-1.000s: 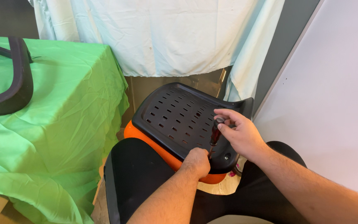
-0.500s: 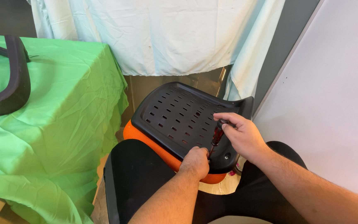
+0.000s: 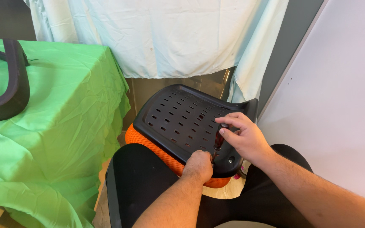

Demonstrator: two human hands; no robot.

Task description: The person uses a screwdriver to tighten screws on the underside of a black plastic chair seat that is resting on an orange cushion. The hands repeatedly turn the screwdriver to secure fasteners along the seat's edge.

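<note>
On the black seat base [image 3: 178, 122], the right hand [image 3: 243, 137] holds a screwdriver [image 3: 218, 141].

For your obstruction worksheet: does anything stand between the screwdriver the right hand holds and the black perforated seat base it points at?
Nothing visible does. The right hand holds the screwdriver upright over the black seat base. The left hand sits beside the lower shaft, hiding the tip, so actual contact cannot be confirmed.
</note>
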